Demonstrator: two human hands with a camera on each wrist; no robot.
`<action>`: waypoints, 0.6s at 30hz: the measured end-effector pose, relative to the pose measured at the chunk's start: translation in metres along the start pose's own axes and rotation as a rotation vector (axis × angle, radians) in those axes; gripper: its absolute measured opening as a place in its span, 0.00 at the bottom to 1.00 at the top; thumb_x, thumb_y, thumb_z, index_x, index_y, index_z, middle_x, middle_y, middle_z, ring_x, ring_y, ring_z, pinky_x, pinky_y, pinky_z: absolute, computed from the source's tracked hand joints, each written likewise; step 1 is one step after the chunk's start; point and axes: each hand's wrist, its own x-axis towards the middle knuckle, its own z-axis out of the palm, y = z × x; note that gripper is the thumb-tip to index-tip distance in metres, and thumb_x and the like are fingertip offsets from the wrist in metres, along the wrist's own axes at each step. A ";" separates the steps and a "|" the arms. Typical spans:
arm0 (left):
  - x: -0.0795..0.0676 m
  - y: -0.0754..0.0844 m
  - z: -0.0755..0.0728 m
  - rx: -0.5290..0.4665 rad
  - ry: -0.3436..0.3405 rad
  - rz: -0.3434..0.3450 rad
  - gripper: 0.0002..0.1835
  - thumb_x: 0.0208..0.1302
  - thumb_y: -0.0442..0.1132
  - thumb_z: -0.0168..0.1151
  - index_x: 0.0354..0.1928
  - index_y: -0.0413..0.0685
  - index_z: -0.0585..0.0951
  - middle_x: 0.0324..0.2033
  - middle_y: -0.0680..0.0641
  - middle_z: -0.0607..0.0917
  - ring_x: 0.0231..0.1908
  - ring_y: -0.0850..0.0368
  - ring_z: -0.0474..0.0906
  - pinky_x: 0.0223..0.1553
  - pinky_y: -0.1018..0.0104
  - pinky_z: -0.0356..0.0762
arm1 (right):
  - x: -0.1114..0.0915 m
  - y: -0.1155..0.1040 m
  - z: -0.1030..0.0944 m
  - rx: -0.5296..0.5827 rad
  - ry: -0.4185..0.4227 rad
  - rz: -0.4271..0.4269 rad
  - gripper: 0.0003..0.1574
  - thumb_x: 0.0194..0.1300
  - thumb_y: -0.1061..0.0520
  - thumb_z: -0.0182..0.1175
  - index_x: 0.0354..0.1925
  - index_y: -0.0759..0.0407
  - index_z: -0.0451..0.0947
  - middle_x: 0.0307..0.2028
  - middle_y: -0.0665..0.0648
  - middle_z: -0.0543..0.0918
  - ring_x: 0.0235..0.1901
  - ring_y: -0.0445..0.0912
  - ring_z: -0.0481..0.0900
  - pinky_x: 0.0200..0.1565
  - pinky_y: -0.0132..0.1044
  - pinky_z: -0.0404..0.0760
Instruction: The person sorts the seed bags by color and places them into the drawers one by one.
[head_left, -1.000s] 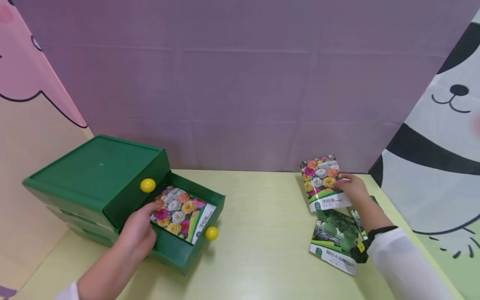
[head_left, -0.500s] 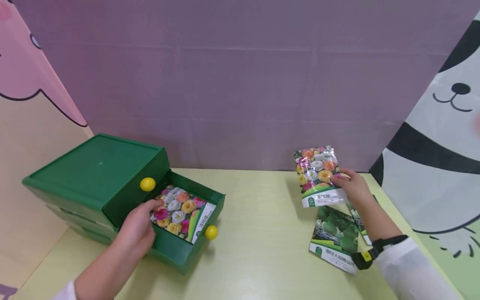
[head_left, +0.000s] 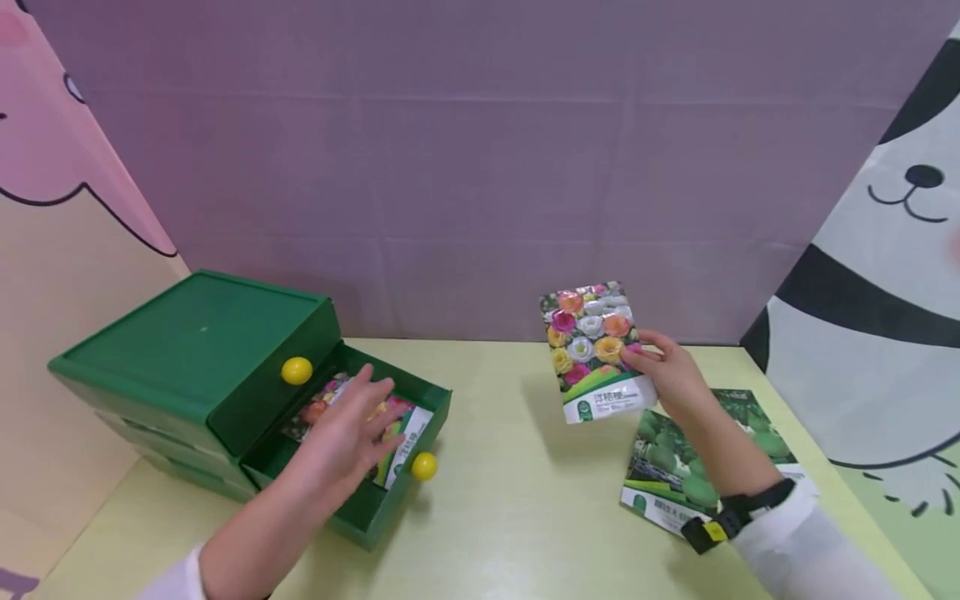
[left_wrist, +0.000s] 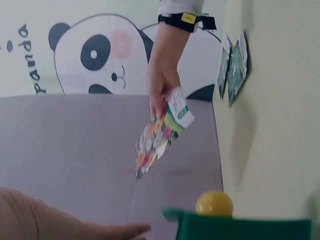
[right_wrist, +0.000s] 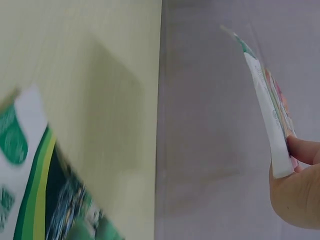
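My right hand [head_left: 672,379] pinches the right edge of a flower seed packet [head_left: 592,346], thumb across its front. The packet is up off the table, printed with colourful blooms above a white label band; the right wrist view shows this packet [right_wrist: 267,107] edge-on between thumb and fingers. Over the pulled-out green drawer [head_left: 444,410], my left hand [head_left: 341,437] hovers with fingers spread and nothing in its grasp. Beneath it lies a similar flower seed packet [head_left: 411,437], partly hidden by the hand.
Two green-pictured seed packets [head_left: 663,467] lie on the table [head_left: 510,500] at the right, partly covered by my right forearm. A green drawer cabinet [head_left: 195,333] with yellow ball knobs [head_left: 297,371] stands at the left. A purple cloth backdrop [head_left: 487,208] rises behind.
My right hand has lifted the flower seed packet from the right and carried it leftward. My left hand has let go of the packet in the drawer and spread its fingers above it.
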 end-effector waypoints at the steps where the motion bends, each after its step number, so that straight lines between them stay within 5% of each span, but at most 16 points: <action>1: 0.001 0.000 0.005 -0.008 -0.033 0.007 0.41 0.76 0.49 0.44 0.76 0.57 0.30 0.77 0.41 0.39 0.74 0.39 0.48 0.71 0.43 0.54 | -0.003 -0.003 0.004 0.016 -0.013 -0.004 0.42 0.71 0.49 0.55 0.75 0.56 0.50 0.61 0.68 0.70 0.34 0.37 0.83 0.40 0.32 0.85; 8: 0.012 0.001 0.029 -0.138 -0.068 0.030 0.39 0.76 0.46 0.46 0.77 0.53 0.37 0.74 0.41 0.54 0.71 0.43 0.60 0.68 0.49 0.64 | -0.023 -0.020 0.037 0.112 -0.164 -0.052 0.38 0.72 0.54 0.55 0.73 0.58 0.54 0.40 0.49 0.82 0.35 0.41 0.85 0.40 0.34 0.85; 18: 0.030 -0.010 0.044 -0.191 -0.029 -0.041 0.43 0.73 0.45 0.53 0.77 0.55 0.37 0.74 0.39 0.53 0.70 0.36 0.59 0.60 0.43 0.72 | -0.053 -0.021 0.084 0.117 -0.279 -0.042 0.33 0.71 0.57 0.55 0.70 0.60 0.59 0.39 0.54 0.85 0.34 0.44 0.86 0.38 0.36 0.86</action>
